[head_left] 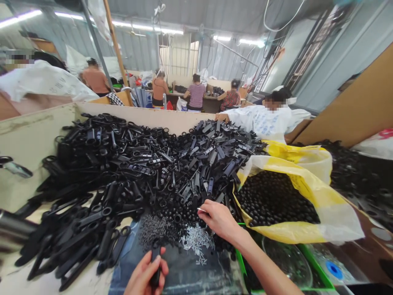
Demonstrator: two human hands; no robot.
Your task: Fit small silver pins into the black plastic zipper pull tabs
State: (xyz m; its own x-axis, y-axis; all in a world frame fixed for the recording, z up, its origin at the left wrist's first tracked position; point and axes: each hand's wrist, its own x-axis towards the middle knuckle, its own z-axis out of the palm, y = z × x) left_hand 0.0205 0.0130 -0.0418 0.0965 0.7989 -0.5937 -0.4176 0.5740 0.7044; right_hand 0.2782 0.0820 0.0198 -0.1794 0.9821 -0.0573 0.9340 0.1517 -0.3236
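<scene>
My left hand [147, 272] is closed around a black plastic handle [156, 264], held upright over the dark work mat [181, 272]. My right hand [219, 219] pinches a thin silver pin [202, 210] between thumb and fingertips, above the heap of small black balls [188, 214]. Below that hand lies a loose pile of short silver pins [196, 239]. To its left spreads a pile of tiny dark metal pieces [156, 230], just beyond the left hand. Their exact kind is too small to tell.
A large heap of black plastic parts [123, 151] fills the walled bench. Finished-looking black handles [89, 233] lie at left. On the right, a yellow-white bag [334, 213] holds black balls, beside a green tray [316, 270]. Several people sit working farther back.
</scene>
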